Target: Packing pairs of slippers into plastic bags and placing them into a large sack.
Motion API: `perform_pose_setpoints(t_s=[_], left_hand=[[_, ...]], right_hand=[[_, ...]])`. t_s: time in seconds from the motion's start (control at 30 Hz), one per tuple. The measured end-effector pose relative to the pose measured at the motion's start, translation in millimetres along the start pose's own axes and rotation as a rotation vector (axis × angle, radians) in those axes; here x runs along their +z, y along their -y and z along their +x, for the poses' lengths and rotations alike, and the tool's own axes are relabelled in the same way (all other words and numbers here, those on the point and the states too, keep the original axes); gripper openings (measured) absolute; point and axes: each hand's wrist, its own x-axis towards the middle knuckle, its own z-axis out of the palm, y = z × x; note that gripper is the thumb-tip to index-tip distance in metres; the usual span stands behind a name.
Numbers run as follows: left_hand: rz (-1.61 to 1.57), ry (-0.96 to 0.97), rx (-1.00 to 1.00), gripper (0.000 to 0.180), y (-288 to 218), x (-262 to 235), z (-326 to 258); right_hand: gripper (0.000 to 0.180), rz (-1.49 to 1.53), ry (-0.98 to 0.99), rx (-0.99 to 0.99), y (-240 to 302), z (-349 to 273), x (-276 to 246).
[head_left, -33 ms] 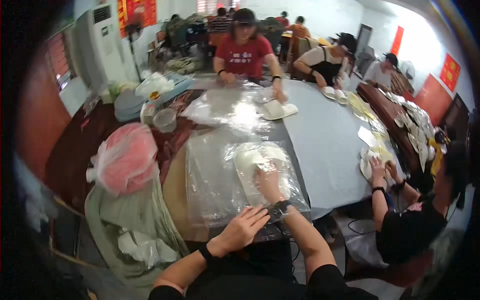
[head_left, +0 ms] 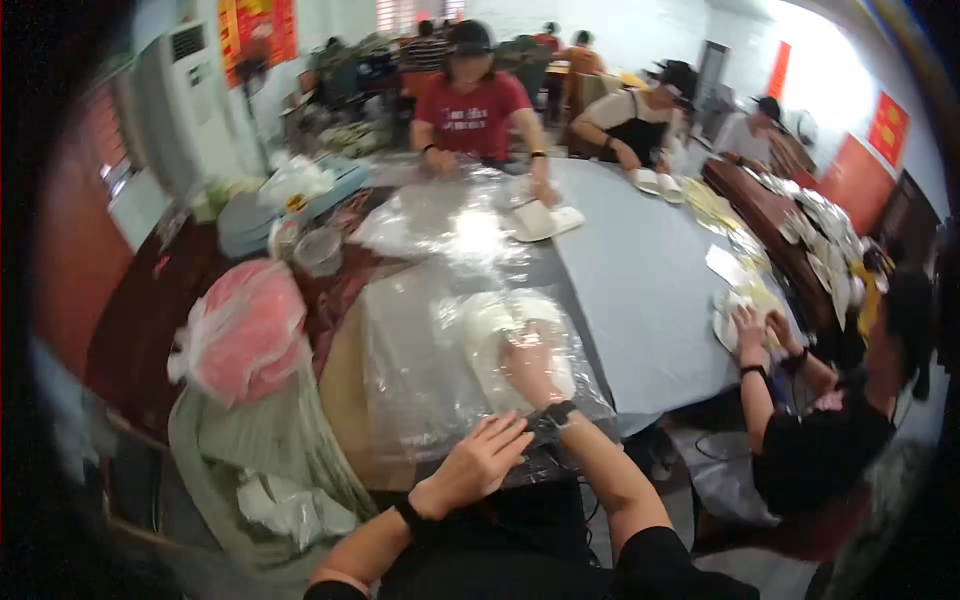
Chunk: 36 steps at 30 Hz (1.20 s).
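Note:
A large clear plastic bag [head_left: 405, 350] lies flat in front of me, its mouth toward my body. My right hand [head_left: 530, 362] reaches inside it and is closed on a pair of white slippers [head_left: 484, 332], seen through the shiny film. Glare and plastic partly hide those fingertips. At the bag's near edge, my left hand [head_left: 478, 462] holds the film beside my right wrist, fingers together and pointing right. Its thumb is hard to see.
A pink bundle in thin wrap [head_left: 250, 325] and green cloth [head_left: 255, 450] lie to the left. More clear bags [head_left: 420, 215] are stacked ahead. Across the pale tabletop [head_left: 640, 330], a co-worker in red handles white slippers [head_left: 545, 222]; another person's hands [head_left: 752, 335] work at right.
The whole view has shifted slightly, with the far people and table things sitting a little further left. Both my hands keep their places at the bag and slippers.

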Motion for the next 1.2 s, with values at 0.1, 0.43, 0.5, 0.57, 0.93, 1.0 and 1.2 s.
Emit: perform_pose_setpoints(t_s=[0.1,0.43,0.5,0.57,0.93,1.0,1.2], left_hand=[[-0.099,-0.016,-0.157,0.045,3,-25,-20],[-0.059,-0.059,-0.245,0.067,41,-48,-32],[0.021,0.011,-0.239,0.068,45,-41,-38],[0.119,0.098,-0.132,0.072,46,-29,-44],[0.103,0.051,-0.166,0.044,44,-14,-49],[0.100,0.055,-0.180,0.037,49,-9,-58],[0.066,0.103,-0.239,0.032,50,-11,-71]], right_hand=[[0.052,0.052,-0.055,-0.150,33,-21,-8],[0.029,0.603,-0.133,0.361,-81,-225,-191],[0.035,0.526,-0.512,0.516,-121,-245,-195],[0.048,0.361,-0.534,0.482,-145,-252,-201],[0.075,-0.081,0.148,-0.336,-86,-120,-162],[0.072,-0.179,0.233,-0.433,-87,-114,-158],[0.063,-0.054,0.315,-0.443,-87,-121,-158]])
